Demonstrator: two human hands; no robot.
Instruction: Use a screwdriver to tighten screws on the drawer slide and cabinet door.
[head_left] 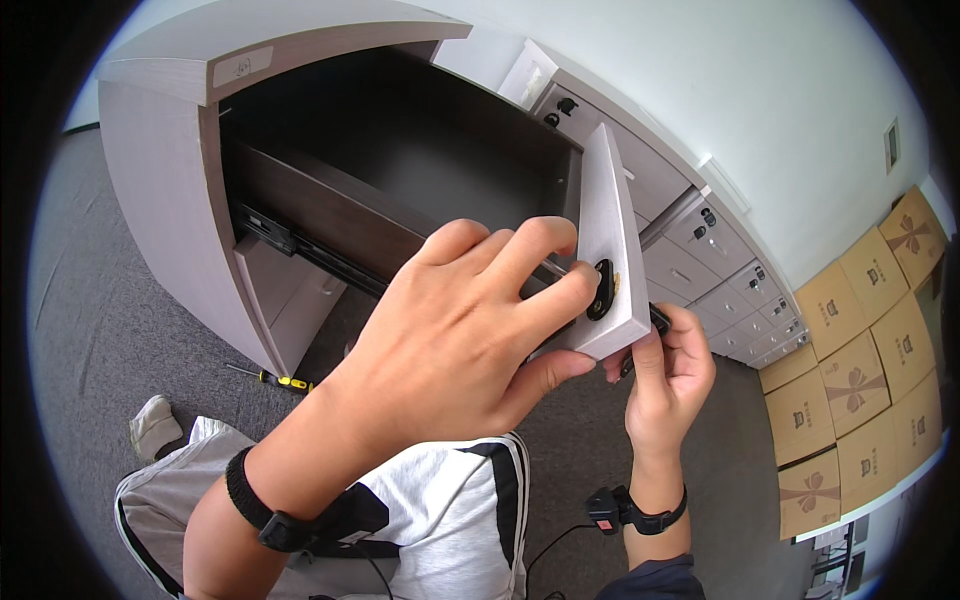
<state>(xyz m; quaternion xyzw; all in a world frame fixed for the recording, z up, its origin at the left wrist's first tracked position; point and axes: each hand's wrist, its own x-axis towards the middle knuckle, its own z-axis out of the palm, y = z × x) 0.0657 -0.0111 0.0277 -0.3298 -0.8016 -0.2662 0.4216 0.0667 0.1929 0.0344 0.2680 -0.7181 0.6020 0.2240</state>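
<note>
A dark-lined drawer (400, 140) is pulled out of a light grey wooden cabinet (150, 170). On the inner face of its drawer front (612, 230) sits a black drawer lock (601, 290). My left hand (480, 310) reaches over the drawer side, its bent index finger against the lock and its thumb by the lower edge of the front. Outside the front, my right hand (672, 365) has its fingers closed around a black key (659, 320); the panel partly hides it. A second small black piece shows by the right fingertips.
A yellow-and-black screwdriver (285, 381) lies on the grey carpet (190, 290) beside the cabinet. More grey drawer cabinets (680, 270) with black keys in their locks line the wall. Cardboard boxes (850, 390) are stacked at the right. A black metal slide (310, 255) runs along the drawer.
</note>
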